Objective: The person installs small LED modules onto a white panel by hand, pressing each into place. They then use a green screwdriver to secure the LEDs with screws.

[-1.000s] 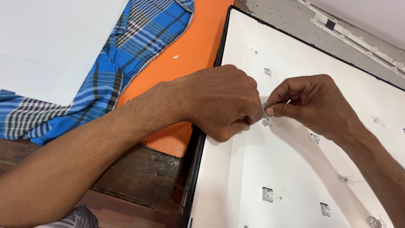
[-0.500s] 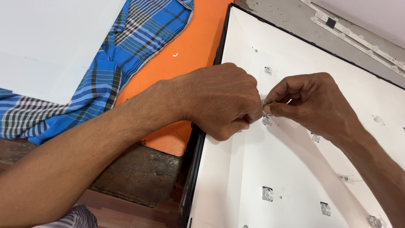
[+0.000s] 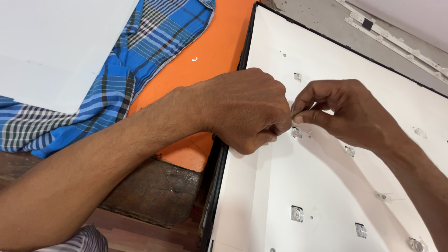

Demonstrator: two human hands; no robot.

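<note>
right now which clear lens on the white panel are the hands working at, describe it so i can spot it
Find the large white panel with the black frame. Small clear lenses dot it; the one meant sits just under the meeting fingertips of the left hand and right hand, unlike the uncovered ones lower down.

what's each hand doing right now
Left hand: closed in a loose fist; what it holds cannot be told.
Right hand: fingertips pinched on something tiny above a lens.
</note>
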